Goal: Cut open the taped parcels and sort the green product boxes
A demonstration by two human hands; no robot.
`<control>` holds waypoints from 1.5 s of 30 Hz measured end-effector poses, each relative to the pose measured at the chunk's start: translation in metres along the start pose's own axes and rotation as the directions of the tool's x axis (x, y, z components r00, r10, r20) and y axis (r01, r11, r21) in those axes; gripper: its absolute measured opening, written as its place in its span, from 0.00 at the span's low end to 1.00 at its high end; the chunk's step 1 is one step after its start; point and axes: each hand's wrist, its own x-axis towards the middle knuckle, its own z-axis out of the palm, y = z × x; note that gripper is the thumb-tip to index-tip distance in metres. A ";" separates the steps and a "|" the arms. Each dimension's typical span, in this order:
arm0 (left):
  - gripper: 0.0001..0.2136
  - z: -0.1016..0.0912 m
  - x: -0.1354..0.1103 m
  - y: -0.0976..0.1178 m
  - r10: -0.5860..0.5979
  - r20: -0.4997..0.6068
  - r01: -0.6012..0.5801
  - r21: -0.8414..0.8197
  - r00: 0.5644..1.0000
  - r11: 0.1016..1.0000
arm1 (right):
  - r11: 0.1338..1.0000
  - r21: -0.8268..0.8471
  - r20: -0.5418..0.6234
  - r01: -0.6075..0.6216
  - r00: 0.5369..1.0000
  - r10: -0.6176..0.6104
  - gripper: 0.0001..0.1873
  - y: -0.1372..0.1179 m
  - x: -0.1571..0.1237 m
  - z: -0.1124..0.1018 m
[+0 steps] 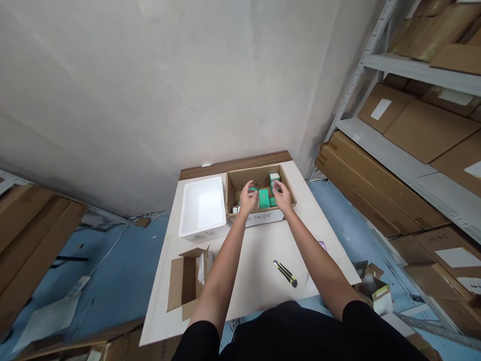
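Both hands reach into an open cardboard box (pixel 240 176) at the back of the table. My left hand (pixel 247 199) is over its left part, fingers curved and apart, with nothing visible held in them. Opposite it, my right hand (pixel 283 196) has its thumb and fingers apart, close to a green and white carton (pixel 274 177) standing at the right. Between the hands lies a green carton (pixel 264 198). More green cartons are partly hidden by the hands. A white label with handwriting (pixel 265 217) is on the box's front.
A white foam box (pixel 203 205) stands left of the cardboard box. Nearer me are an opened small carton (pixel 184 282) and a black and yellow utility knife (pixel 285 274). A phone (pixel 322 245) lies partly behind my right forearm. Shelves with cardboard boxes (pixel 424 128) rise at the right.
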 end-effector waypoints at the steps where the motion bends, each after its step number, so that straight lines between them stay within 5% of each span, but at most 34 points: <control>1: 0.27 -0.010 -0.007 0.000 0.013 -0.018 -0.013 -0.015 1.000 1.000 | 1.000 -0.016 0.031 0.023 0.999 -0.023 0.26 -0.007 -0.011 0.012; 6: 0.23 -0.091 -0.064 -0.008 0.022 -0.117 -0.023 -0.012 0.993 1.000 | 0.989 -0.072 0.217 0.129 0.970 -0.111 0.25 -0.046 -0.081 0.086; 14: 0.23 -0.278 -0.219 -0.068 -0.091 -0.235 0.122 0.122 0.968 0.985 | 0.989 -0.053 0.530 0.140 0.843 -0.091 0.27 -0.062 -0.248 0.237; 17: 0.22 -0.321 -0.278 -0.099 -0.158 -0.154 0.190 0.219 0.975 0.957 | 0.984 -0.116 0.606 0.138 0.795 -0.040 0.28 -0.047 -0.303 0.272; 20: 0.24 -0.340 -0.333 -0.126 -0.318 0.025 0.279 0.419 0.948 0.864 | 0.944 -0.285 0.689 0.163 0.720 0.084 0.30 -0.025 -0.345 0.283; 24: 0.37 -0.334 -0.397 -0.151 -0.539 0.185 0.323 0.628 0.821 0.708 | 0.760 -0.617 0.702 0.205 0.579 0.415 0.37 0.007 -0.394 0.265; 27: 0.24 -0.317 -0.426 -0.162 -0.567 0.149 0.358 0.639 0.810 0.680 | 0.652 -0.700 0.685 0.291 0.531 0.499 0.38 0.029 -0.427 0.244; 30: 0.11 -0.300 -0.436 -0.164 -0.589 0.055 0.432 0.626 0.806 0.649 | 0.644 -0.701 0.667 0.308 0.602 0.438 0.23 0.044 -0.447 0.226; 33: 0.12 -0.287 -0.435 -0.161 -0.581 0.027 0.434 0.637 0.814 0.637 | 0.656 -0.713 0.612 0.249 0.677 0.408 0.12 0.052 -0.452 0.213; 39: 0.13 -0.249 -0.438 -0.152 -0.520 0.037 0.396 0.602 0.853 0.694 | 0.694 -0.678 0.608 0.243 0.716 0.343 0.08 0.059 -0.436 0.171; 45: 0.11 -0.166 -0.434 -0.133 -0.407 0.059 0.314 0.538 0.912 0.782 | 0.710 -0.664 0.533 0.236 0.815 0.227 0.14 0.069 -0.423 0.082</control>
